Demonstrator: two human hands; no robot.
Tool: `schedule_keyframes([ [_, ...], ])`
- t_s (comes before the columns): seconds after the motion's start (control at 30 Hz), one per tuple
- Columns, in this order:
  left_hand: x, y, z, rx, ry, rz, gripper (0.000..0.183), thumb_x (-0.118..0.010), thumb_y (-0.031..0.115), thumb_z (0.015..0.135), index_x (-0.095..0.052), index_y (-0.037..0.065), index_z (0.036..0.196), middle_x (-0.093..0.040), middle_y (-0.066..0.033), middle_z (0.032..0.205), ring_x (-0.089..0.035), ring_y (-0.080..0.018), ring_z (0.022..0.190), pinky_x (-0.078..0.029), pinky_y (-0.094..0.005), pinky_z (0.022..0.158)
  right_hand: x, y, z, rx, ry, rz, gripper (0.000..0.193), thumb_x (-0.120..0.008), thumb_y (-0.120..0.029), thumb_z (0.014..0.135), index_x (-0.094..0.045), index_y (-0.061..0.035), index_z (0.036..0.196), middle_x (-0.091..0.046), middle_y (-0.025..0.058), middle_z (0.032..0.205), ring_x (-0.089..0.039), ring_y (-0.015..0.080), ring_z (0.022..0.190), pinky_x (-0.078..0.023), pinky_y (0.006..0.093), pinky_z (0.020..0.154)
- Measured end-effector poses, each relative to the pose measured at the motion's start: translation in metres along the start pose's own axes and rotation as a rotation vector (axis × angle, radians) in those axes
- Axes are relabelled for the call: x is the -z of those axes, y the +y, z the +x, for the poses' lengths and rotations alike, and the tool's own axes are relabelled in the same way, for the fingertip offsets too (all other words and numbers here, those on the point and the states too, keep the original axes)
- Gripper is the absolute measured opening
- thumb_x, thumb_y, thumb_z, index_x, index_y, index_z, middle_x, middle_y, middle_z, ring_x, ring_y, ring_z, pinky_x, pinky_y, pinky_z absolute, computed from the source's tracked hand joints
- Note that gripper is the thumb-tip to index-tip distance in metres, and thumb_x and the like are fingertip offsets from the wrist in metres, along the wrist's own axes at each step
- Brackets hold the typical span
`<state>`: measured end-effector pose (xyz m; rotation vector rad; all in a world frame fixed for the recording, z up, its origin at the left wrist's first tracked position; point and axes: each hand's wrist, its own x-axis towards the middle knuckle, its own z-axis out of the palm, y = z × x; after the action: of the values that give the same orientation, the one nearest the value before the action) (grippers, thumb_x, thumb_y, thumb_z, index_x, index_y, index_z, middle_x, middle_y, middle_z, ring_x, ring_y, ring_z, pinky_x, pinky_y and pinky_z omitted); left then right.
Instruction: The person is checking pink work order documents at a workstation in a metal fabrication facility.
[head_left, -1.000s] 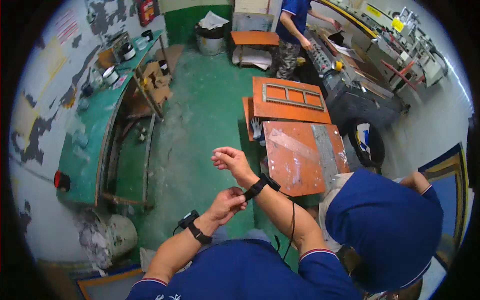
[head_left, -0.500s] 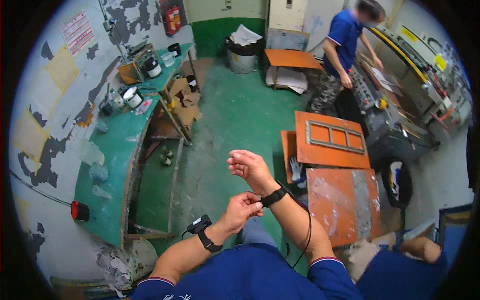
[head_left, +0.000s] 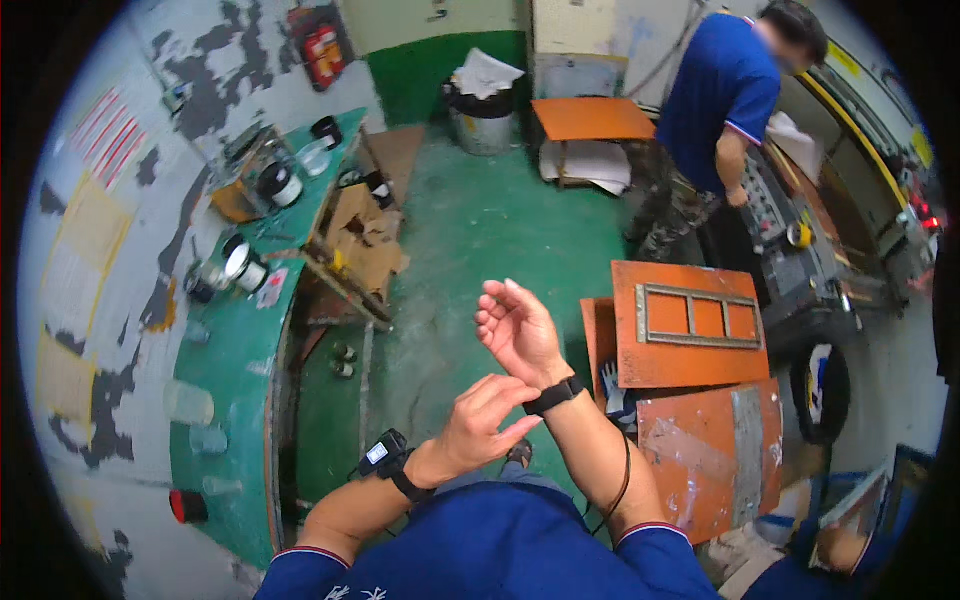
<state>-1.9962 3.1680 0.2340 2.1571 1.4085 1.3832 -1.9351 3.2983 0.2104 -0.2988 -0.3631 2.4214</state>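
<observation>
My right hand is raised palm-up with its fingers loosely curled, holding nothing. A black wrist strap circles my right wrist, and a thin black cable runs down that forearm. My left hand reaches across to this strap, its thumb and fingertips gripping the band's edges. On my left wrist sits a second black strap, bearing a small black device with a lit screen. Both hands are in the air above the green floor.
On the left, a green workbench carries tubs and cups. To the right are orange boards, one with a metal frame on it. A co-worker in a blue shirt stands at a machine. A bin stands at the back.
My left fingers have gone from a tight pinch at the strap's end to a wider hold on the band. My view has shifted; the co-worker has turned and drawn an arm in.
</observation>
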Motion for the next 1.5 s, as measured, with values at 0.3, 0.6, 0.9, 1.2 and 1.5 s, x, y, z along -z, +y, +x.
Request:
schedule_keyframes([
  [0.3, -0.021, -0.092, 0.068, 0.086, -0.182, -0.181, 0.025, -0.073, 0.004, 0.067, -0.059, 0.002, 0.087, -0.060, -0.0083, 0.083, -0.058, -0.0207, 0.063, -0.048, -0.0280, 0.053, 0.055, -0.037, 0.080, 0.302, 0.424, -0.582, 0.020, -0.060, -0.020, 0.088, -0.063, -0.0046, 0.100, -0.065, 0.0027, 0.085, -0.059, 0.0105, 0.070, -0.048, 0.0238, 0.060],
  [0.6, -0.034, -0.163, 0.116, -0.098, -0.202, -0.338, 0.020, -0.070, -0.002, 0.068, -0.057, 0.002, 0.083, -0.059, -0.0091, 0.083, -0.058, -0.0187, 0.065, -0.048, -0.0276, 0.054, 0.068, -0.078, 0.128, 0.458, 0.659, -0.846, 0.019, -0.061, -0.018, 0.084, -0.064, -0.0032, 0.095, -0.065, 0.0023, 0.082, -0.060, 0.0112, 0.067, -0.047, 0.0251, 0.057],
  [0.9, -0.037, -0.165, 0.156, 0.134, -0.227, -0.762, 0.019, -0.069, 0.000, 0.077, -0.058, 0.001, 0.093, -0.059, -0.0066, 0.087, -0.058, -0.0122, 0.076, -0.050, -0.0249, 0.065, 0.004, -0.151, 0.099, 0.640, 0.193, -0.064, 0.028, -0.055, -0.027, 0.088, -0.060, -0.0053, 0.104, -0.063, 0.0049, 0.091, -0.058, 0.0172, 0.078, -0.048, 0.0293, 0.069],
  [1.2, -0.040, -0.144, 0.175, 0.491, -0.795, -1.312, 0.019, -0.064, 0.008, 0.086, -0.060, 0.000, 0.102, -0.063, -0.0030, 0.095, -0.059, -0.0083, 0.089, -0.050, -0.0240, 0.077, -0.088, -0.171, 0.014, 0.843, -0.604, 0.023, 0.035, -0.052, -0.039, 0.092, -0.055, -0.0098, 0.111, -0.058, 0.0042, 0.089, -0.056, 0.0174, 0.078, -0.047, 0.0294, 0.061],
  [1.5, -0.043, -0.112, 0.190, 0.320, -0.928, -1.381, 0.027, -0.065, 0.010, 0.086, -0.058, 0.000, 0.110, -0.060, -0.0059, 0.110, -0.058, -0.0127, 0.097, -0.049, -0.0283, 0.084, -0.115, -0.171, -0.006, 0.745, -0.908, -0.107, 0.028, -0.053, -0.025, 0.091, -0.054, -0.0014, 0.106, -0.062, 0.0170, 0.091, -0.063, 0.0259, 0.073, -0.056, 0.0359, 0.054],
])
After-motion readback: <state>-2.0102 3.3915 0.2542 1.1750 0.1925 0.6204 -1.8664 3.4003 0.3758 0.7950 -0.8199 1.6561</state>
